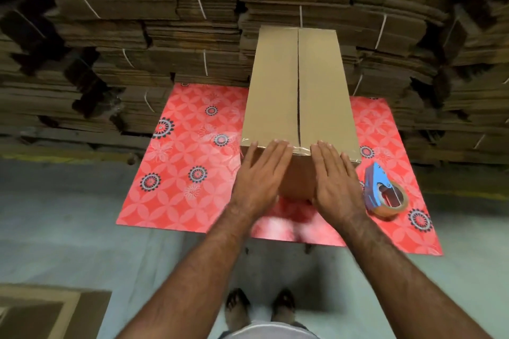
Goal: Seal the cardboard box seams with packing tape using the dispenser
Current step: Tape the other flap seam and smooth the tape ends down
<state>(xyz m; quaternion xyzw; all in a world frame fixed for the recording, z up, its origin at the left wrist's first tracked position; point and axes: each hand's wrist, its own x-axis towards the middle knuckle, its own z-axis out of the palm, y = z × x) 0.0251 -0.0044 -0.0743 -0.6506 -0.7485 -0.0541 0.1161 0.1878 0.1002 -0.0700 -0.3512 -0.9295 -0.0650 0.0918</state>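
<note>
- While your feet [260,308] stand on the grey floor [55,228], both hands lie flat w/ fingers straight at the near end of the cardboard box [275,85], gripping nothing.
- Left hand [260,173] presses left of the centre seam [298,85], right hand [334,179] presses right of it; clear tape [298,149] glints betw. them over the near edge.
- Rub that tape down firmly over the edge & onto the near face, working outward from the seam so no bubbles stay.
- Centre seam looks untaped along the top, so that's prob. next.
- Blue tape dispenser [382,192] lies on its side just right of the box, near your right hand.
- Bench wears a red flower-pattern cloth [187,162].
- Behind: bundled flat cardboard stacks [137,36], tied w/ white straps.
</note>
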